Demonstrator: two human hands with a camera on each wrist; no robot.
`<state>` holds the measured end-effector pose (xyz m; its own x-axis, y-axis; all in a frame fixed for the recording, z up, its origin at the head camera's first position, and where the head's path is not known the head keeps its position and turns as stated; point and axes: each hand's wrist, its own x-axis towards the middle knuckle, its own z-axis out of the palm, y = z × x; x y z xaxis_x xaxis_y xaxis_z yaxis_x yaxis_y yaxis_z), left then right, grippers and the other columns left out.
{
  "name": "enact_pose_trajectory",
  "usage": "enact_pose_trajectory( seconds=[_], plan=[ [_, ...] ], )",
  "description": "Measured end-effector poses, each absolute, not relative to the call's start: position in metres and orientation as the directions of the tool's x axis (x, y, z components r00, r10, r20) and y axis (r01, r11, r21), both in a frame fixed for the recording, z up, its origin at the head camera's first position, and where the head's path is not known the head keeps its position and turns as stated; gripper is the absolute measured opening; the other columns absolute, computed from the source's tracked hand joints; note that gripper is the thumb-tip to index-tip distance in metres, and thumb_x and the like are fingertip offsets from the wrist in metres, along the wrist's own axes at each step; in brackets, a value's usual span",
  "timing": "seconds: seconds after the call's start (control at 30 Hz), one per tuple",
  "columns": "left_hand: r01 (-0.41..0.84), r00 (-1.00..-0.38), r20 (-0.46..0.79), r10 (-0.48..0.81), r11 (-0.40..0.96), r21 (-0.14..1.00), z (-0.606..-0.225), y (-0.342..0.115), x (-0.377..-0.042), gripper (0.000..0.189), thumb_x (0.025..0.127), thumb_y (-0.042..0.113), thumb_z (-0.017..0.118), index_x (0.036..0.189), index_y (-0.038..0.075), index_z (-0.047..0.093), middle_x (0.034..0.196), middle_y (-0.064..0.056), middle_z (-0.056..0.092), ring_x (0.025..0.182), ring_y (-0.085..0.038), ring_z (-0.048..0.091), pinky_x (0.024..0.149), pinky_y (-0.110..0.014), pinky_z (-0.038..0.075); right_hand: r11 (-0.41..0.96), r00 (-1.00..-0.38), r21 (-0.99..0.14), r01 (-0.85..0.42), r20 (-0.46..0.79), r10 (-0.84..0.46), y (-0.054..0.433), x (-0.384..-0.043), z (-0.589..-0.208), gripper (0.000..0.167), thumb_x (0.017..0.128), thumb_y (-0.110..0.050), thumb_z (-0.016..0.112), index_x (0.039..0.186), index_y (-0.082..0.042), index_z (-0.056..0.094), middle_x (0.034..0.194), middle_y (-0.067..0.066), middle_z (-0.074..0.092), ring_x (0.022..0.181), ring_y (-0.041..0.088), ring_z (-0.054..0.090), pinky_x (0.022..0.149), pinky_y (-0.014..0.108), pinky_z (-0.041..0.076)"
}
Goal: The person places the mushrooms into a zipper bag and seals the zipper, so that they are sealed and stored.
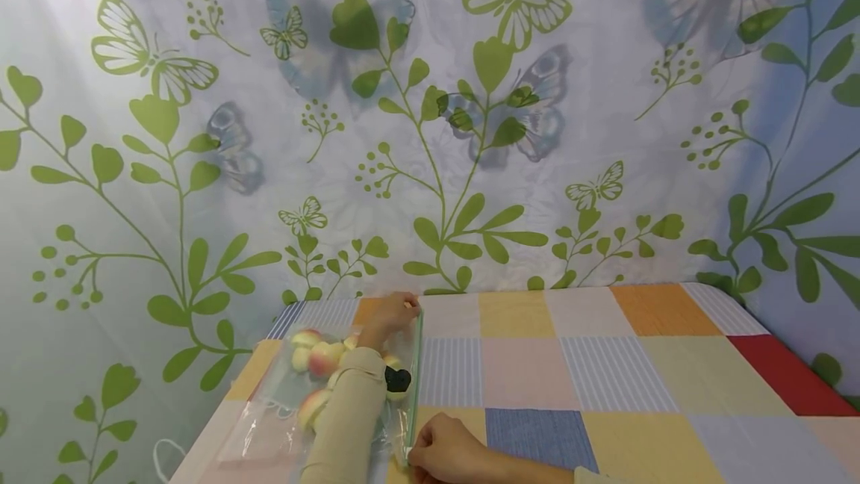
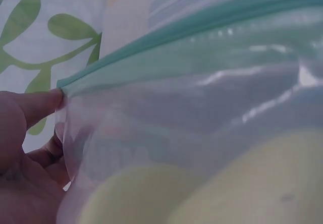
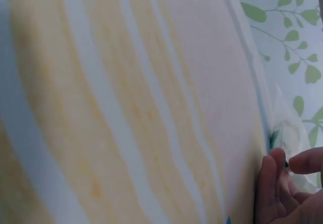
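A clear zip bag with a green zip strip lies on the left of the patchwork cloth. Inside are several pale yellow fruits with a red blush, which look like peaches. At the far end of the strip, my left hand pinches the bag's corner; the left wrist view shows its thumb right at the strip's end. My right hand pinches the near end of the strip between thumb and fingers. The strip runs straight between both hands. My left sleeve crosses over the bag and hides part of the fruits.
A patchwork cloth covers the table or bed surface. Behind it hangs a curtain with green leaves and butterflies. A small black object sits beside the left sleeve. A white cord loops at the lower left edge.
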<state>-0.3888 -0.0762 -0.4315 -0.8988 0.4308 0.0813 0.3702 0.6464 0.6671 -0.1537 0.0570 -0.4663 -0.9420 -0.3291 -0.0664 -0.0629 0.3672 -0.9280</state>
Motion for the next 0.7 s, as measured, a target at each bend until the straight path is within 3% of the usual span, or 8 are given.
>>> enact_pose_trajectory(
  seconds=[0.1,0.27,0.37,0.53,0.7],
  plan=[
    [0.381,-0.905,0.083,0.418,0.708,0.594,-0.431,-0.072,-0.387,0.011,0.097,0.005,0.063,0.088,0.004,0.069,0.085,-0.005,0.061,0.065,-0.017,0.048,0.060,-0.029,0.042,0.385,-0.942,-0.920,-0.073,-0.063,-0.331,0.058,-0.154,-0.466,0.021,0.084,-0.010,0.071,0.063,-0.010,0.070,0.053,-0.004,0.063,0.043,0.003,0.054,0.045,0.017,0.048],
    [0.393,-0.910,0.109,0.400,0.747,0.536,-0.427,-0.068,-0.383,0.009,0.094,0.006,0.066,0.087,0.004,0.069,0.098,-0.013,0.069,0.075,-0.022,0.054,0.065,-0.032,0.048,0.364,-0.943,-0.931,-0.022,-0.101,-0.317,0.070,-0.160,-0.462,0.017,0.087,-0.013,0.075,0.071,-0.011,0.072,0.057,0.001,0.066,0.045,0.007,0.058,0.043,0.020,0.048],
    [0.383,-0.912,0.098,0.399,0.739,0.554,-0.424,-0.069,-0.383,0.006,0.096,0.008,0.066,0.095,0.002,0.068,0.100,-0.013,0.068,0.079,-0.024,0.058,0.068,-0.034,0.051,0.366,-0.943,-0.931,-0.001,-0.121,-0.311,0.084,-0.168,-0.456,0.013,0.089,-0.012,0.076,0.077,-0.010,0.072,0.061,0.003,0.068,0.048,0.011,0.061,0.044,0.023,0.052],
    [0.381,-0.909,0.100,0.404,0.711,0.591,-0.413,-0.079,-0.382,0.022,0.099,0.011,0.063,0.118,-0.002,0.065,0.103,-0.013,0.066,0.091,-0.029,0.064,0.074,-0.041,0.055,0.381,-0.934,-0.925,-0.013,-0.125,-0.335,0.114,-0.182,-0.438,0.006,0.092,-0.012,0.075,0.090,-0.008,0.072,0.073,0.005,0.069,0.057,0.015,0.065,0.053,0.030,0.056],
    [0.447,-0.882,0.166,0.441,0.672,0.590,-0.396,-0.095,-0.377,0.029,0.099,0.013,0.064,0.124,-0.002,0.063,0.104,-0.018,0.066,0.096,-0.034,0.063,0.079,-0.047,0.055,0.394,-0.930,-0.918,-0.050,-0.101,-0.353,0.142,-0.193,-0.419,0.016,0.092,-0.013,0.076,0.103,-0.004,0.070,0.078,0.005,0.067,0.062,0.018,0.066,0.055,0.031,0.056]
  ],
)
